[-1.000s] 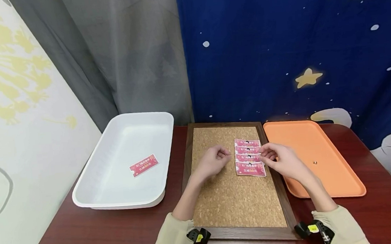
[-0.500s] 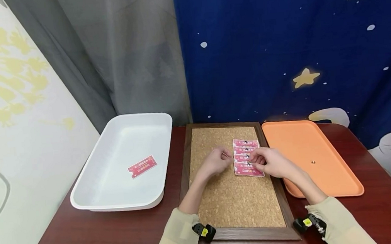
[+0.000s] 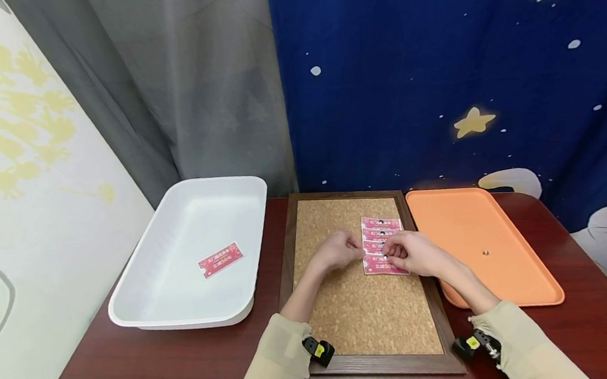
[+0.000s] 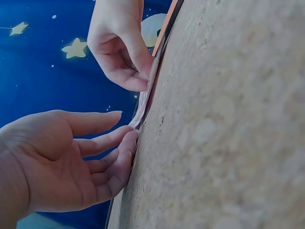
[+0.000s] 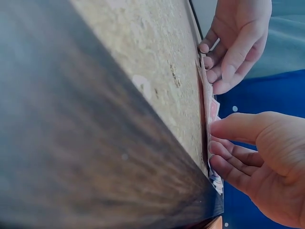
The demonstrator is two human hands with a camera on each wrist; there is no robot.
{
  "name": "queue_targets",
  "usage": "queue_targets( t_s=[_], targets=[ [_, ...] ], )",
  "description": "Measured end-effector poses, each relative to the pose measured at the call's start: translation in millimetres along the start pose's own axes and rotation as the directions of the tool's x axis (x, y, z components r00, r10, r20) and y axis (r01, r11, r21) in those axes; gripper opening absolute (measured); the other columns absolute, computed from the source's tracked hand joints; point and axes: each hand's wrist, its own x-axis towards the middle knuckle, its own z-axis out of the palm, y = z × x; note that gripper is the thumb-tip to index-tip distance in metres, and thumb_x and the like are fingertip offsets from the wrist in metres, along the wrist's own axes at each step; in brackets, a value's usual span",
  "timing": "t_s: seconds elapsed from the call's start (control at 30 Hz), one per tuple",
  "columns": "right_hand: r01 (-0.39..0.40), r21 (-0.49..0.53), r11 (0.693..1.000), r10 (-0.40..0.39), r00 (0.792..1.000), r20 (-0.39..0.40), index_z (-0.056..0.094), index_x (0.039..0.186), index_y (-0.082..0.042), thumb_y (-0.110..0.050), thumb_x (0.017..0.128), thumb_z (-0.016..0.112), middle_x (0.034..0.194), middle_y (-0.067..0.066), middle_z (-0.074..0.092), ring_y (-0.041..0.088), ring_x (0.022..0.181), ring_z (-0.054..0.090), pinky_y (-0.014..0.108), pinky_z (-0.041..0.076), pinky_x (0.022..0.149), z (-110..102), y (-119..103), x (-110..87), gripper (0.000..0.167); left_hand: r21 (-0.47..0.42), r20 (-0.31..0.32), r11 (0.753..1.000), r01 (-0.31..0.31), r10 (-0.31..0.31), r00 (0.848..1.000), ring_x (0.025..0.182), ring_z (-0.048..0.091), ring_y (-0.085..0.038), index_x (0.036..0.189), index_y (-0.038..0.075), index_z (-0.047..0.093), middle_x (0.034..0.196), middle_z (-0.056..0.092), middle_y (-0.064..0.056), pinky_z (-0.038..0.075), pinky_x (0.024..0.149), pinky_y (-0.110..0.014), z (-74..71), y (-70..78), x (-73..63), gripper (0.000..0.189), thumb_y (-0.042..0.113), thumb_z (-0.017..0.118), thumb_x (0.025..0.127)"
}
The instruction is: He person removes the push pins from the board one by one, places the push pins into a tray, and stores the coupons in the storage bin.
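Several pink paper coupons (image 3: 380, 224) overlap in a column on the right side of the framed cork board (image 3: 369, 322), with small dark pushpins in them. My left hand (image 3: 337, 250) is at the left edge of the lower coupons; in the left wrist view its fingertips touch the paper's edge, thumb held apart. My right hand (image 3: 414, 253) is over the lowest coupon (image 3: 379, 266), thumb and fingers pinching at its pushpin (image 3: 386, 256). In the right wrist view the thumb (image 5: 233, 128) and fingers come close together at the paper, hiding the pin.
On the left stands a white basin (image 3: 191, 307) with one loose coupon (image 3: 220, 260) in it. An orange tray (image 3: 462, 211) lies right of the board, holding a small pin (image 3: 485, 252). Curtains hang behind the reddish-brown table (image 3: 151, 371).
My right hand has moved left from beside the coupons to the lowest coupon's pushpin. My left hand has moved slightly right, up to the coupons' left edge.
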Motion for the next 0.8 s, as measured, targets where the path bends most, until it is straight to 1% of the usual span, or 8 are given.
queue_targets(
  t_s=[0.07, 0.27, 0.4, 0.67, 0.8],
  targets=[
    [-0.003, -0.008, 1.000, 0.003, 1.000, -0.002, 0.068, 0.088, -0.007, 0.003, 0.086, 0.073, 0.076, -0.006, 0.059, 0.006, 0.070, 0.055, 0.024, 0.049, 0.062, 0.4, -0.9, 1.4, 0.012, 0.014, 0.008, 1.000, 0.000, 0.000, 1.000, 0.070, 0.049, -0.014, 0.087, 0.001, 0.067, 0.079, 0.058, -0.002, 0.038, 0.058, -0.025, -0.1, 0.0, 0.6, 0.008, 0.006, 0.073, 0.090],
    [-0.015, -0.043, 0.999, 0.015, 1.000, -0.001, 0.068, 0.084, -0.007, 0.001, 0.084, 0.074, 0.073, -0.007, 0.058, 0.006, 0.069, 0.055, 0.023, 0.048, 0.062, 1.3, 0.1, 5.8, 0.010, 0.033, 0.034, 0.999, -0.003, 0.002, 0.999, 0.063, 0.045, -0.013, 0.082, 0.001, 0.067, 0.072, 0.055, 0.000, 0.035, 0.053, -0.024, 1.2, -0.8, 2.9, 0.011, 0.005, 0.073, 0.090],
    [-0.030, -0.049, 0.998, 0.030, 1.000, -0.001, 0.067, 0.082, -0.009, 0.000, 0.083, 0.075, 0.072, -0.008, 0.058, 0.004, 0.067, 0.054, 0.024, 0.048, 0.062, 1.9, 1.2, 7.4, 0.011, 0.023, 0.044, 1.000, 0.019, -0.020, 0.999, 0.062, 0.045, -0.012, 0.082, 0.002, 0.067, 0.071, 0.054, 0.000, 0.034, 0.052, -0.024, 1.8, -0.6, 3.5, 0.012, 0.006, 0.074, 0.090],
    [-0.073, -0.028, 0.997, 0.073, 0.997, 0.015, 0.066, 0.080, -0.010, -0.004, 0.085, 0.076, 0.070, -0.007, 0.059, 0.004, 0.066, 0.054, 0.023, 0.048, 0.062, 1.0, -0.1, 10.6, 0.012, 0.011, 0.038, 0.998, 0.056, -0.056, 0.998, 0.061, 0.044, -0.012, 0.080, 0.003, 0.065, 0.072, 0.053, -0.001, 0.033, 0.051, -0.024, 2.9, -1.2, 5.1, 0.014, 0.006, 0.075, 0.089],
    [-0.085, -0.042, 0.996, 0.086, 0.996, 0.024, 0.065, 0.079, -0.010, -0.006, 0.085, 0.076, 0.069, -0.007, 0.059, 0.005, 0.065, 0.054, 0.023, 0.047, 0.061, 0.6, -0.2, 11.2, 0.013, 0.026, 0.035, 0.997, 0.077, -0.078, 0.996, 0.061, 0.044, -0.012, 0.079, 0.005, 0.064, 0.071, 0.052, 0.000, 0.033, 0.051, -0.025, 3.9, -0.8, 6.8, 0.015, 0.007, 0.076, 0.089]
  ],
)
